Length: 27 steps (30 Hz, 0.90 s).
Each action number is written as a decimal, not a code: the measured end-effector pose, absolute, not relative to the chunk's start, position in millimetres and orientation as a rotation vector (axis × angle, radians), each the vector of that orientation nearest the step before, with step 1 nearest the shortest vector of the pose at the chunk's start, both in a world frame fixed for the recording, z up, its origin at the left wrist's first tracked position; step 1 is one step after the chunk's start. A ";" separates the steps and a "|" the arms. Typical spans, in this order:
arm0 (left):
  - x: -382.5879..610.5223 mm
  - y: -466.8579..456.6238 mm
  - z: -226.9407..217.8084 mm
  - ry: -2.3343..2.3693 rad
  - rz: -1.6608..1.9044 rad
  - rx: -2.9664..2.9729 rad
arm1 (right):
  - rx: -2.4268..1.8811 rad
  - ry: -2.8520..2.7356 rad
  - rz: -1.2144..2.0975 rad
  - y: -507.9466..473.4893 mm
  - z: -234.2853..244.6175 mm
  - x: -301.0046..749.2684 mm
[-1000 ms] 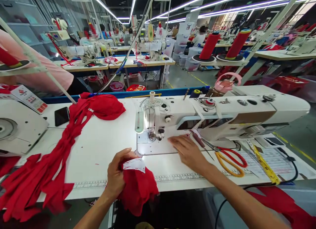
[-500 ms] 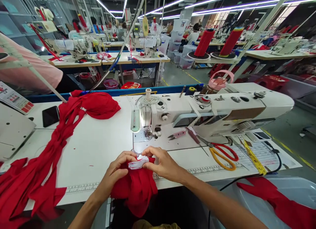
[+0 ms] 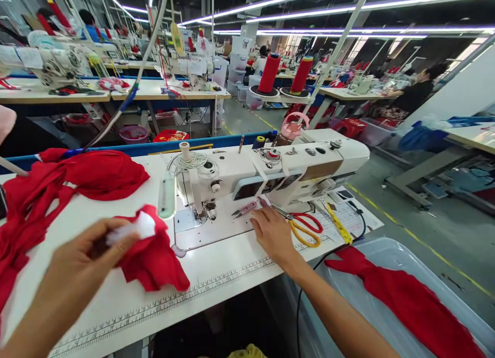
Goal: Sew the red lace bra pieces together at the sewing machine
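Observation:
My left hand (image 3: 96, 250), blurred by motion, is closed on a piece of red fabric (image 3: 158, 260) with a white strip (image 3: 145, 225) at its top, held over the table left of the sewing machine (image 3: 270, 177). My right hand (image 3: 273, 237) lies palm down on the machine bed, its fingers stretched out over a pointed tool with a dark pink handle (image 3: 263, 202). Most of that tool is hidden under the hand. Just left of the fingertips are pink thread snips (image 3: 244, 209). Scissors (image 3: 305, 229) with red and yellow handles lie to the right.
A heap of red fabric (image 3: 104, 175) covers the table's left side. A yellow tape measure (image 3: 338, 224) rests on papers at right. Below the table edge, a clear plastic bin (image 3: 381, 247) holds red fabric. A black cable (image 3: 305, 280) hangs near my right arm.
My hands have parted. The left carried the red fabric with the white strip leftward; the right let go of it and moved onto the pink-handled tool. The view has turned right.

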<state>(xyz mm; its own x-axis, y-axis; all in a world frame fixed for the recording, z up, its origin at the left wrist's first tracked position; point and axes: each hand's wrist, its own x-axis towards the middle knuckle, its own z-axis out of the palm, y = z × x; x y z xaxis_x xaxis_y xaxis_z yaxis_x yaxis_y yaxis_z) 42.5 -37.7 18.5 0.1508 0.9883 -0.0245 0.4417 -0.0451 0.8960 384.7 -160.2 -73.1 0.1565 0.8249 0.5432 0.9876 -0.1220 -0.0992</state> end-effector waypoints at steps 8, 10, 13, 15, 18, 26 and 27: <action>60.3 -83.4 -41.3 1.227 0.573 1.275 | -2.043 -1.918 -0.544 -154.2 -78.9 420.9; 64.1 -84.2 -37.5 1.201 0.580 1.273 | -1.982 -2.048 -0.508 -138.6 -80.8 419.1; 68.7 -88.3 -31.5 1.165 0.595 1.326 | -1.917 -2.120 -0.494 -120.5 -83.2 417.5; 70.1 -92.3 -31.6 1.146 0.594 1.331 | -1.868 -2.133 -0.499 -116.1 -83.4 414.4; 69.7 -96.6 -35.3 1.134 0.651 1.276 | -1.804 -2.108 -0.509 -123.3 -80.0 396.8; 70.5 -94.9 -39.1 1.087 0.659 1.235 | -1.575 -1.927 0.226 -164.1 -52.5 277.6; 70.7 -94.8 -39.2 1.093 0.665 1.240 | -1.570 -1.927 0.195 -163.4 -51.6 267.5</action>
